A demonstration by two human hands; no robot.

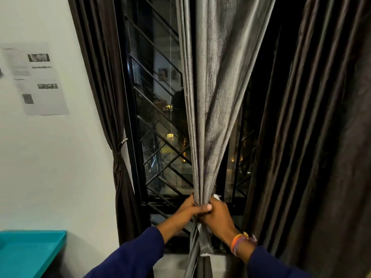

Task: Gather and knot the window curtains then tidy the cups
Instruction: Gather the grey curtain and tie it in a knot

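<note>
A: Status, grey curtain [212, 93]?
B: Hangs at centre of window [158, 121], in front of the black grille. Fabric fans wide at top, narrows to a tight bunch low down, just above the sill. Tail drops below the hands toward the frame's bottom edge.

A: Left hand [187, 209]?
B: On the bunch from the left side. Fingers clenched round the gathered fabric; thumb lies across the front, tip pointing right.

A: Right hand [217, 214]?
B: On the bunch from the right, same height, touching the left hand. Fingers wrapped round the fabric, grasping it. A small pale scrap shows above the knuckles; can't tell what it is.

A: Wrists?
B: Both arms in dark blue sleeves. Right wrist carries bands [240, 242], orange and purple.

A: Other curtains?
B: Dark curtain, left [106, 81]: hangs beside the window frame, already cinched w/ a tie about mid-height, flares out below it. Dark curtain, right [321, 127]: hangs loose in long folds, no tie visible.

A: Surroundings?
B: White wall at left w/ a printed sheet [38, 79] stuck on it, text blurred. Teal surface [30, 251] at lower left corner, against the wall. Outside the glass: dark, a few yellow lights.

A: Cups?
B: None in view.
</note>
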